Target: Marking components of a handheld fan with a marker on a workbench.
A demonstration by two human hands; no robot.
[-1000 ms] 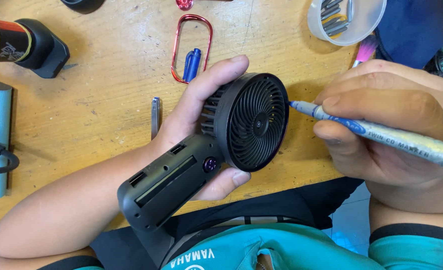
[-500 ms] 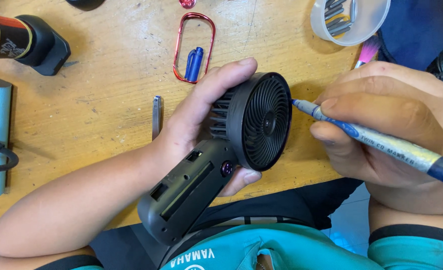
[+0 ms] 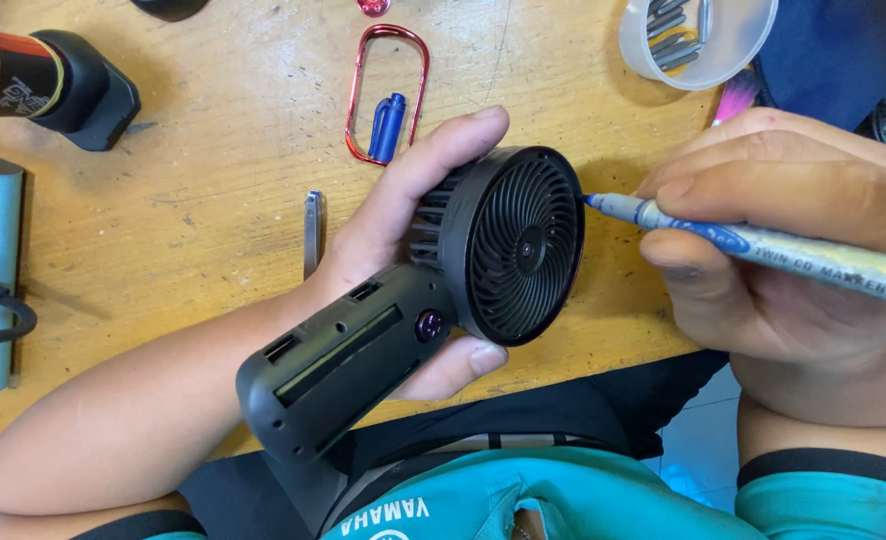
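My left hand grips the fan at the worktop's near edge; right hand pinches the marker, tip at the rim. I'd keep fan steady w/ light strokes.

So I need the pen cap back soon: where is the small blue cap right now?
In the head view the blue cap lies on the wooden table inside the red carabiner, up and left of the black fan.

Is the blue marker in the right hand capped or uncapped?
Uncapped. The marker in the right hand shows a bare tip at the black fan rim; a blue cap lies on the table.
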